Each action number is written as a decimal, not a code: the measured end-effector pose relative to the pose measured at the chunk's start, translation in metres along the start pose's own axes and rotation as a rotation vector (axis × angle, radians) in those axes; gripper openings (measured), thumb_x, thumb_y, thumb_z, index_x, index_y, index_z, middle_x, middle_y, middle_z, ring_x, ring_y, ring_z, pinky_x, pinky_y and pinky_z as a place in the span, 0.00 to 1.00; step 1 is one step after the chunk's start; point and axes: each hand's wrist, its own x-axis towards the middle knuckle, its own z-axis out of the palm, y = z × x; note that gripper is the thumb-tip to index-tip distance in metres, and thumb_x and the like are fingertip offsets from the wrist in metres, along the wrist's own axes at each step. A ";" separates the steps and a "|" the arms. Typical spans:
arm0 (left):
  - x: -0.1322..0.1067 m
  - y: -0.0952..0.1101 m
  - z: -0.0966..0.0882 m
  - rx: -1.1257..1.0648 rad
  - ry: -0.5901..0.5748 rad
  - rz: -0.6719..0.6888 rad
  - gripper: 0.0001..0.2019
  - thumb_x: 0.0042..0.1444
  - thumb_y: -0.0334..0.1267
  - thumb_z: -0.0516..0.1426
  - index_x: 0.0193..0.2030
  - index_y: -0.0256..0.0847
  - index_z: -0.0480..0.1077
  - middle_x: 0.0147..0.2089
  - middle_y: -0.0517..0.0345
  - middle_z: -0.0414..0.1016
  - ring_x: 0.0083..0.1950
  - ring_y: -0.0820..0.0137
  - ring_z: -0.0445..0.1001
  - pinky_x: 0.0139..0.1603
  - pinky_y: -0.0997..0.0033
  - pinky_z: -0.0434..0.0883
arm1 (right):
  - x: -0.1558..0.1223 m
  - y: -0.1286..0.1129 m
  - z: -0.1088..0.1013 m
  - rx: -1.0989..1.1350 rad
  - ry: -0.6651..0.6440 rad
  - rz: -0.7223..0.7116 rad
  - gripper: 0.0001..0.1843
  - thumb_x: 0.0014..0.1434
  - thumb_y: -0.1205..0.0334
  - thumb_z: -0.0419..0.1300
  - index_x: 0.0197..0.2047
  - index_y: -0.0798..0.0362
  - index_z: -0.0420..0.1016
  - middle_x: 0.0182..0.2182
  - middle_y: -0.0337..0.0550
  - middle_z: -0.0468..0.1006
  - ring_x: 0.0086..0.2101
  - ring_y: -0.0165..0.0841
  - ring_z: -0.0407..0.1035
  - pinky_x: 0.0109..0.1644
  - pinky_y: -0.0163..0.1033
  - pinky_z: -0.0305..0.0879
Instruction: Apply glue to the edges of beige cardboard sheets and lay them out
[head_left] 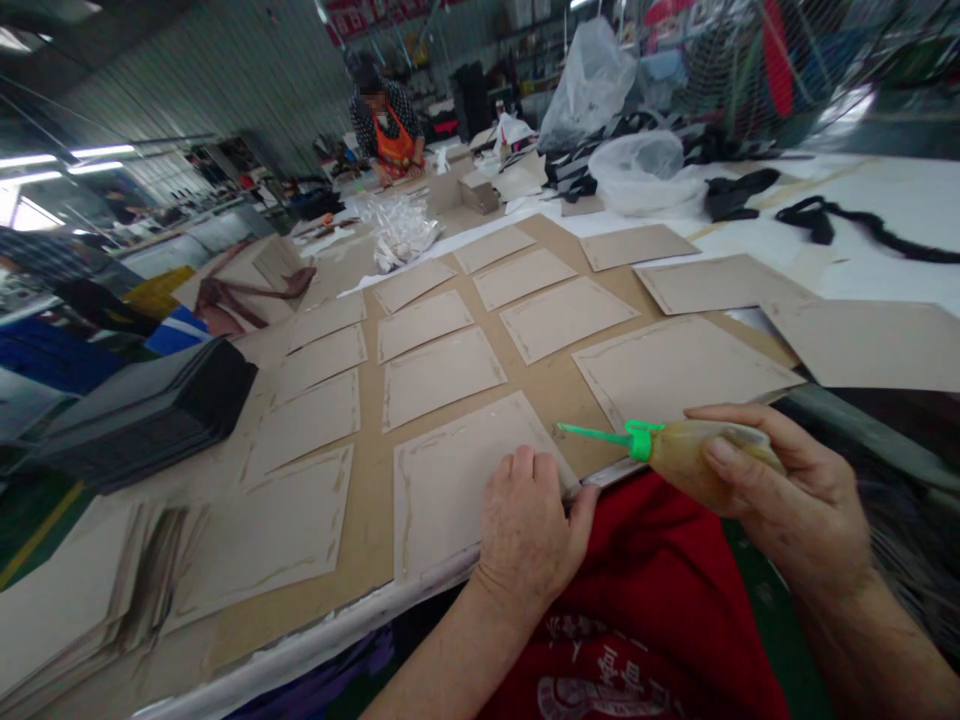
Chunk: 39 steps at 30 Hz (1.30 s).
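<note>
My right hand [795, 500] is wrapped round a glue bottle [690, 462] with a green cap and a long thin green nozzle pointing left. The nozzle tip hangs near the right edge of the closest cardboard sheet [442, 480]. On that sheet's lower right corner rests my left hand [529, 520], fingers together and lying flat, thumb over the table edge. Lines of glue run along the sheet's left and top edges. Several more cardboard sheets [442, 365] with glue lines near their edges lie in rows on the brown table [375, 510].
A stack of cardboard [67, 590] sits at the lower left, with a pile of dark panels [157, 410] behind it. Plastic bags [637, 170] and black strips [840, 215] lie at the far right. Another person [386, 125] in an orange apron stands across the table.
</note>
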 end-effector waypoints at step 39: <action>-0.022 -0.029 -0.075 -0.027 0.643 0.371 0.13 0.56 0.23 0.65 0.33 0.40 0.65 0.30 0.62 0.76 0.31 0.77 0.74 0.37 0.78 0.71 | -0.002 0.006 0.036 0.678 0.035 0.372 0.16 0.52 0.51 0.71 0.42 0.49 0.80 0.33 0.42 0.77 0.25 0.30 0.68 0.15 0.26 0.60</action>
